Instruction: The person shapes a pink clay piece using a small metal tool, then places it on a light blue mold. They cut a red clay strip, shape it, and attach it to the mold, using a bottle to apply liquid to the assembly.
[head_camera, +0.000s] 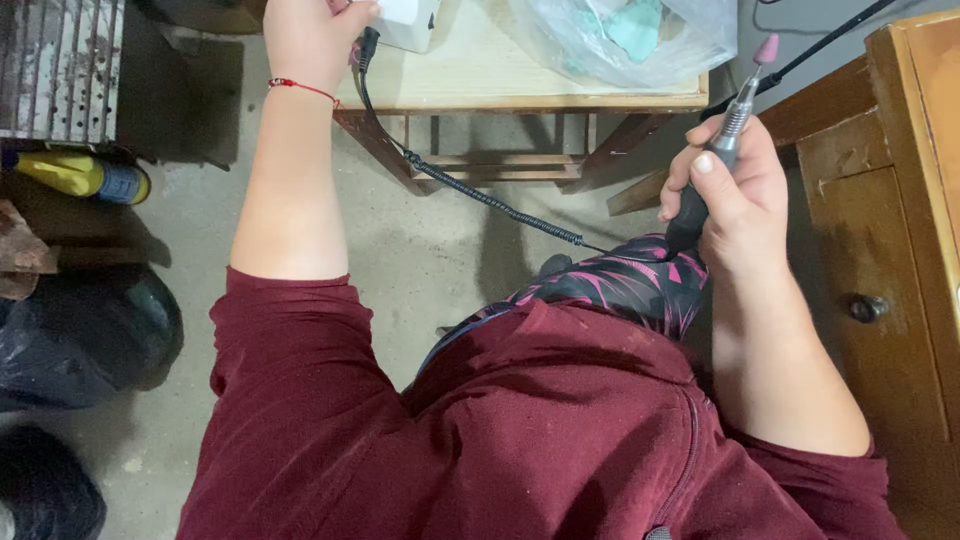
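At right, fingers (700, 165) wrap the rotary handpiece (722, 150); left hand (310, 35) touches white box (408, 20).

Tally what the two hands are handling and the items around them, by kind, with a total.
Hands: 2 (left hand, right hand)
Rotary handpiece with pink bit: 1
White control box: 1
Coiled black cord: 1
Wooden table: 1
Clear plastic bag: 1
Yellow can: 1
Wooden cabinet: 1
Total: 9

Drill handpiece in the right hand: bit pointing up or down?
Up. The right hand grips the handpiece with its pink bit topmost.
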